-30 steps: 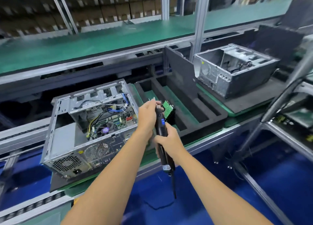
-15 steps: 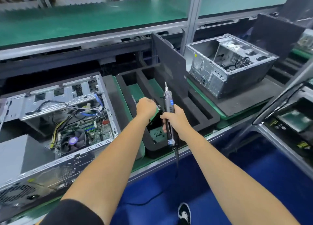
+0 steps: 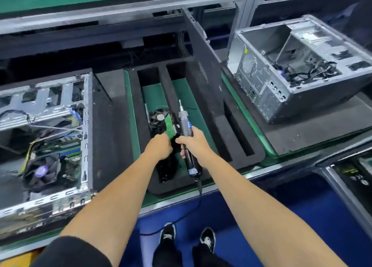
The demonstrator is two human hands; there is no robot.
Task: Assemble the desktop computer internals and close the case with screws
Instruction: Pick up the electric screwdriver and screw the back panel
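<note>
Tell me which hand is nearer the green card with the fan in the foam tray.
Left. The left hand reaches the card's near end; the right hand, gripping the screwdriver, is just beside it.

The right hand (image 3: pixel 194 141) holds a dark cordless electric screwdriver (image 3: pixel 186 133) upright, while the left hand (image 3: pixel 160 147) grips a green fan-fitted circuit card (image 3: pixel 161 121) over the black foam tray (image 3: pixel 225 138).

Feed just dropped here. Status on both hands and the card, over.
Right hand grips electric screwdriver, bit up. Left hand on graphics card in foam tray; grip unclear. Nothing blocking.
</note>
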